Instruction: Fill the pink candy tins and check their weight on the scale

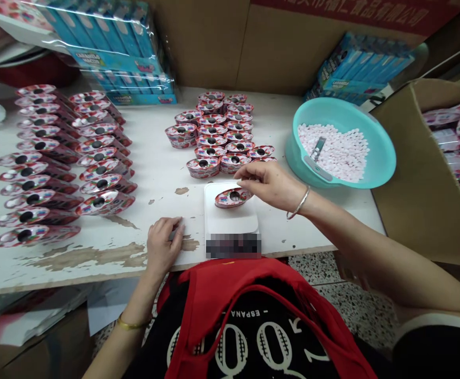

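Two hands, apart: the right hand [271, 184] hovers over a pink candy container [233, 198] on what seems a white scale [232, 221], set for weighing; the left hand [164, 245] rests on the desk [154, 179].

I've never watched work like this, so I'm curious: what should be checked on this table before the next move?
1. Oval pink tin lying flat on the white scale: ok.
2. Scale readout: cannot tell, blurred.
3. Right hand clear of the tin: cannot tell.
4. Metal scoop among the pink candies in the teal basin: ok.
5. Tabletop surface sound: not ok, paint peeling near the left hand.
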A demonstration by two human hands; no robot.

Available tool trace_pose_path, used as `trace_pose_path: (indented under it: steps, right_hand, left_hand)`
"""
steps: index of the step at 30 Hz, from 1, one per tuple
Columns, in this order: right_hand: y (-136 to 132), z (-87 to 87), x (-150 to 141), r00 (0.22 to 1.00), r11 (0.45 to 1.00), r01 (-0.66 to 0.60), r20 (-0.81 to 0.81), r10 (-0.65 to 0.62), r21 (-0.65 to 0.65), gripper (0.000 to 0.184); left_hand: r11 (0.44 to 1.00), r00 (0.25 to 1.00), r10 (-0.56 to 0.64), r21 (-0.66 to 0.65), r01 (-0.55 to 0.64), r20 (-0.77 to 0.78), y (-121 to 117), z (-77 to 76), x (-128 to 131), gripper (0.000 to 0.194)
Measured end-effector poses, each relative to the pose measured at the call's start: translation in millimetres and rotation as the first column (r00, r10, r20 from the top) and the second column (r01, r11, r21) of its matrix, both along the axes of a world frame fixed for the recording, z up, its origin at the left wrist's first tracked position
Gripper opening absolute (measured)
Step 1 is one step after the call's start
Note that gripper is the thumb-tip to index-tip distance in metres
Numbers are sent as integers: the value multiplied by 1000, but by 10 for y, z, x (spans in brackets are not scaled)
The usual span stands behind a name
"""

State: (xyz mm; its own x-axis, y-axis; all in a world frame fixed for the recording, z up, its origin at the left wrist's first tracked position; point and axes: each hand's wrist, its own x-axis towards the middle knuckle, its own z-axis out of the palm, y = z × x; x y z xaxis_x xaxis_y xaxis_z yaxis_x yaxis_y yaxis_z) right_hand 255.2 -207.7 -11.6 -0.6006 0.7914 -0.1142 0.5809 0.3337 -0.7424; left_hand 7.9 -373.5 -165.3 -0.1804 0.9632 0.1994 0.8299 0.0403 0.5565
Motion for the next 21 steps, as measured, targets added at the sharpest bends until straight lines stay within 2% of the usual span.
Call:
trace_pose_path:
  steps: [12, 17, 21]
  right_hand:
    - [-69, 29, -33, 999, 1000, -18, -48, 18, 1, 13]
    - [-80, -37, -76, 999, 999, -42, 10, 42, 9, 15]
    - [-78, -85, -95, 999, 998, -52, 5, 52, 18, 24]
  left_hand:
    - [1000, 1000, -6, 7, 6, -11, -3, -20, -1, 21]
    - [1000, 1000, 4, -9, -4, 3, -3, -19, -8, 22]
    - [1000, 1000, -4, -1, 4, -1, -3, -26, -16, 22]
